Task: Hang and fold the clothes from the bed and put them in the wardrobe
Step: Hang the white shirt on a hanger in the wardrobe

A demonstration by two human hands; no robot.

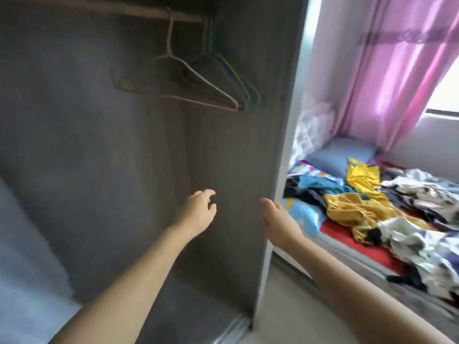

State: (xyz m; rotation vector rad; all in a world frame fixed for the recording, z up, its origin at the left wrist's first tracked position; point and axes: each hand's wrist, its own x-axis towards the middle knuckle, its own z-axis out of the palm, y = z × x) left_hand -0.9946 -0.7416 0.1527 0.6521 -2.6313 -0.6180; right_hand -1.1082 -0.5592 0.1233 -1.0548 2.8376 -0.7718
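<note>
Both hands are reaching forward into the open wardrobe, holding nothing: the left hand is hanging with its fingers loosely curled, the right hand is lying relaxed with its fingers extended. The wire hangers are hanging bunched on the rail, high above both hands and slightly nearer the left one. The heap of clothes is lying on the bed off to the right, past the wardrobe's side panel, so the right hand is sitting nearer it. Nothing is hung yet, judging by the bare hangers.
</note>
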